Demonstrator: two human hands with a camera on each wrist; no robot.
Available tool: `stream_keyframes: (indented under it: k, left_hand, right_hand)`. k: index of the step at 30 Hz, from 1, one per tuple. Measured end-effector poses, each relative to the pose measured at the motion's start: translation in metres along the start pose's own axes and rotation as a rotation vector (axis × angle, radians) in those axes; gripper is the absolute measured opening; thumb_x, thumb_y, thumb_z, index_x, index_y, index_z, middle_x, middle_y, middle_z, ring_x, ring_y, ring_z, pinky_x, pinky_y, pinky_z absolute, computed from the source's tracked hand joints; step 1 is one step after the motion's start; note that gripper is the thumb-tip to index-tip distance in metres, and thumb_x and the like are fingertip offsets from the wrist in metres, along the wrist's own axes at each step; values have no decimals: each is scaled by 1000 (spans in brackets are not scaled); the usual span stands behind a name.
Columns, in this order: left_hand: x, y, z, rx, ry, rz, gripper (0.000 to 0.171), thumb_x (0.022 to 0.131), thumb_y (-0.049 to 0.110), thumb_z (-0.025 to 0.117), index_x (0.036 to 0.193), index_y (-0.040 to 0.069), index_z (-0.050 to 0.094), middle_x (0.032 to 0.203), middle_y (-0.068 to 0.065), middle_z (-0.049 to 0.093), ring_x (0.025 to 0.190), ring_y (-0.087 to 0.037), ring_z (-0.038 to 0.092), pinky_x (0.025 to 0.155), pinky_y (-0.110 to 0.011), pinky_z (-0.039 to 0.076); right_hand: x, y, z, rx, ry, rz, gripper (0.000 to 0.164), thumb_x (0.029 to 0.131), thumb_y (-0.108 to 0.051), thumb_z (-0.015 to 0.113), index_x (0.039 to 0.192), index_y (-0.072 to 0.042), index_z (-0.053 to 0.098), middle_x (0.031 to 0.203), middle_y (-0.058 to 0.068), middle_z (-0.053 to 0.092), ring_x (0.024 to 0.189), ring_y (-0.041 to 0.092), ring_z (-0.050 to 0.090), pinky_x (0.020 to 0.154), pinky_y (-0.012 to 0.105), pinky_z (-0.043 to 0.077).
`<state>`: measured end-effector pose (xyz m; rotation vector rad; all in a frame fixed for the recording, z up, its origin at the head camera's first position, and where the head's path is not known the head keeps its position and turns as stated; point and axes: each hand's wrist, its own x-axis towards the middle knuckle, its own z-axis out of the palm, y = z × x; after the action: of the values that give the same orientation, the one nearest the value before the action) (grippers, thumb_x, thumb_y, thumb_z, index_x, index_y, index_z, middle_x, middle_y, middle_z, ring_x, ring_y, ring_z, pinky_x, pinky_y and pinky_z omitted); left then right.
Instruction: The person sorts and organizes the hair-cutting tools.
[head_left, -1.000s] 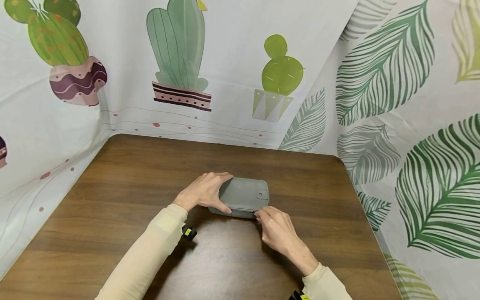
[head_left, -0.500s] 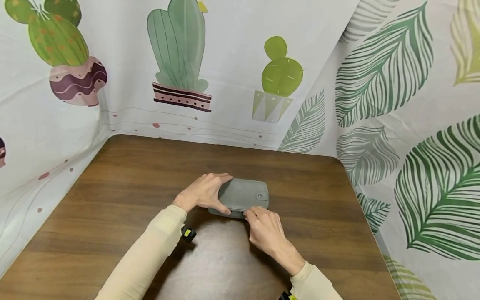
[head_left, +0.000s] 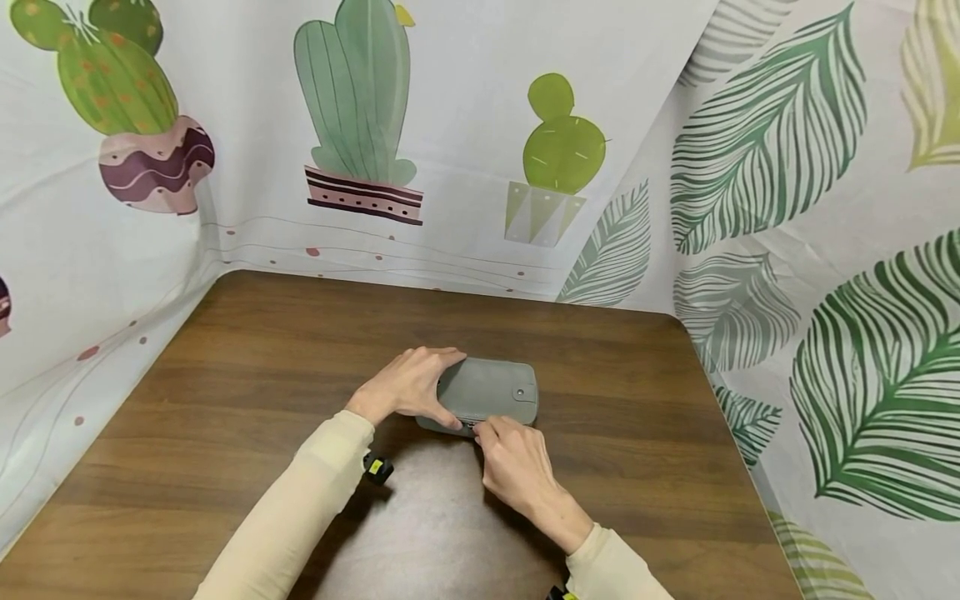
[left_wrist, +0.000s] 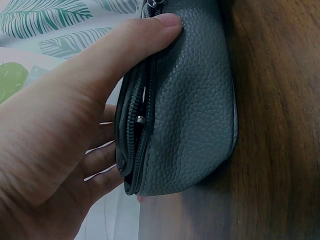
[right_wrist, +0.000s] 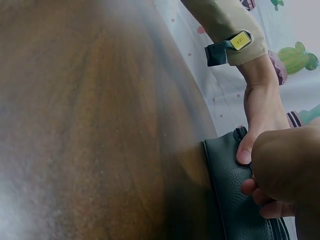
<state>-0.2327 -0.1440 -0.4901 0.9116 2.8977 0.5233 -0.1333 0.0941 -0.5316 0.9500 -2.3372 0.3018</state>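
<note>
A grey grained-leather zip pouch (head_left: 487, 385) lies flat on the wooden table, a snap tab at its right end. My left hand (head_left: 411, 385) grips its left end, thumb on the near side and fingers reaching over to the far edge. Along the near side, my right hand (head_left: 517, 462) pinches the zipper pull just right of the left thumb. The left wrist view has the zipper teeth (left_wrist: 132, 125) parted below the thumb, with a small shiny bit in the gap. The metal zipper slider (left_wrist: 156, 4) shows at that view's top edge. In the right wrist view, my right hand hides part of the pouch.
The brown table (head_left: 300, 325) extends around the pouch on all sides. Behind it and along its sides hangs white cloth (head_left: 480, 167) printed with cacti and leaves. A black wrist camera (head_left: 377, 468) is strapped under the left sleeve.
My right hand has slid left along the pouch's near side, taking the zipper pull from near the right corner to beside the left thumb. My left hand and the pouch stay in place.
</note>
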Motion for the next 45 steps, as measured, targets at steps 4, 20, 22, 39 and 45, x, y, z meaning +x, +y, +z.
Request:
stream_keyframes:
  k: [4,20,22,39,45]
  left_hand:
    - [-1,0,0,-4,2,3,117,66,61,104,160,5,61,164,-16,65,134,-37,76,113,-51,63]
    - [-1,1,1,-21,8,2,115,66,55,106,159,5,61,161,-14,67,123,-32,78,108,-50,66]
    - [0,1,1,-23,11,3,114,66,54,106,159,5,62,160,-13,68,122,-30,78,107,-49,66]
    - [0,0,4,-31,18,9,110,65,53,106,156,6,64,153,-7,72,120,-26,76,105,-46,64]
    - [0,1,3,-38,18,12,111,66,53,106,157,7,63,156,-8,71,115,-24,76,102,-45,65]
  right_hand:
    - [-1,-1,0,-6,-2,3,10,94,-5,83,89,-10,76,76,-3,64,64,14,64,47,27,48]
    - [-7,16,-14,234,-39,-22,10,93,-19,90,96,-13,82,86,-4,78,75,10,71,63,23,58]
    - [-5,24,-17,294,-25,-25,12,93,-17,89,99,-12,80,87,-3,75,78,10,67,67,23,57]
    - [29,86,-20,290,-442,200,100,92,-58,87,167,-3,50,174,18,51,168,41,41,136,65,37]
    - [39,90,-13,329,-518,200,108,90,-61,89,169,-3,47,178,19,46,168,41,42,137,61,36]
